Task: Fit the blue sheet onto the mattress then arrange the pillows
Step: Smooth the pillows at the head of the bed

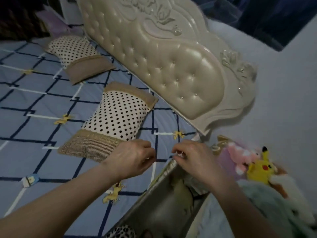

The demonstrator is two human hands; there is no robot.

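Both my left hand (133, 158) and right hand (190, 157) pinch the sheet (42, 93) edge with curled fingers, probably tugging it snug; pillows (118, 115) already sit by the headboard (171, 66).

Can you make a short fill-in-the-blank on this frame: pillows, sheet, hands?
1. The number of polka-dot pillows lying on the blue sheet is ____.
2. Both pillows lie beside the tufted ____.
3. The yellow plush toy lies off the bed, nearer the person's ____ hand.
4. The left hand hovers next to the nearer pillow's ____ end panel.

Missing words: two; headboard; right; brown
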